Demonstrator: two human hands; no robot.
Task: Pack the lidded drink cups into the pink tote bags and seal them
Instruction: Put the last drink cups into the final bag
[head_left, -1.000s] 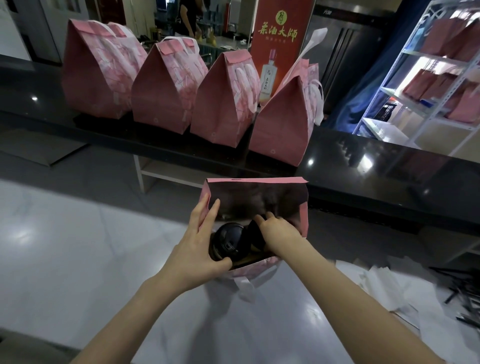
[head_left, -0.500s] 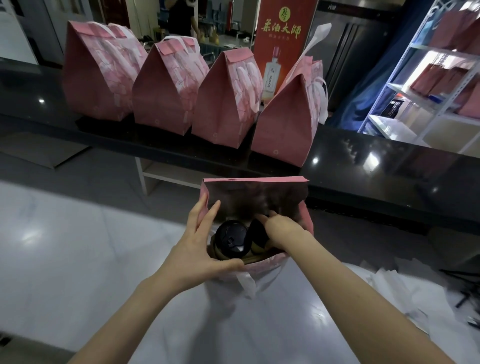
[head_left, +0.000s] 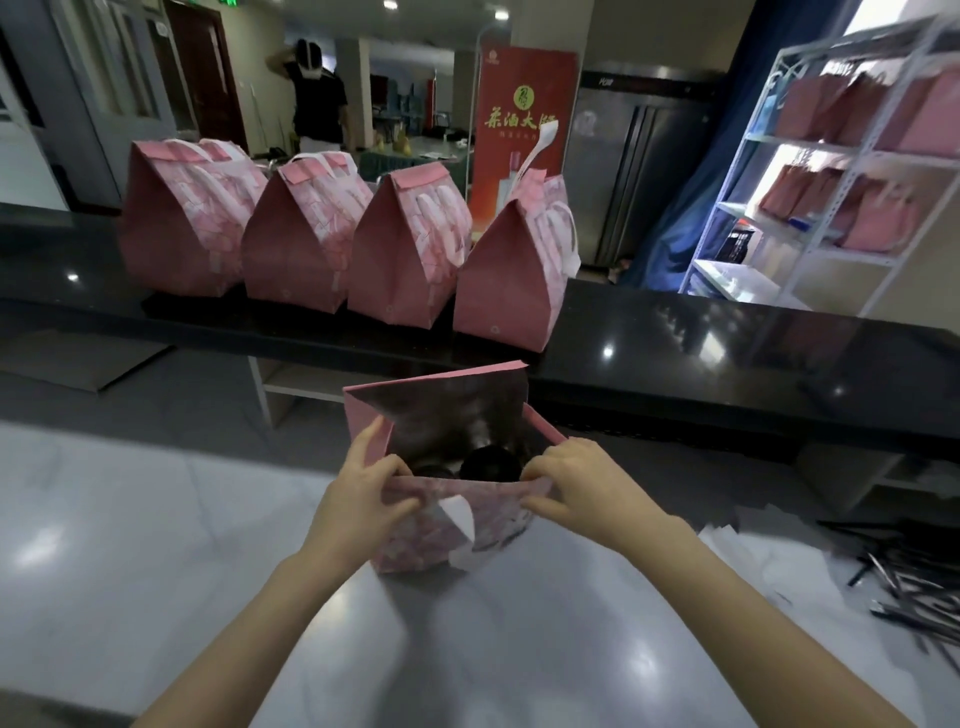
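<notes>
Our left hand (head_left: 363, 499) and right hand (head_left: 576, 483) each pinch the near rim of the pink tote bag (head_left: 441, 527) between them at frame centre; it stands upright, mouth upward.

The tote bag (head_left: 441, 530) pinched in my left grip (head_left: 363, 493) and right grip (head_left: 576, 483) looks matt, thin cloth or paper, I cannot tell which, with a marbled pink print. Its lining (head_left: 447, 415) is a dull, dark, foil-like sheet. The cup lids (head_left: 491, 464) inside are glossy black plastic. The pale table (head_left: 467, 649) under it is smooth and shiny like polished stone; the black table (head_left: 701, 358) behind is even glossier. The shelf rack (head_left: 831, 147) is white painted metal.
</notes>
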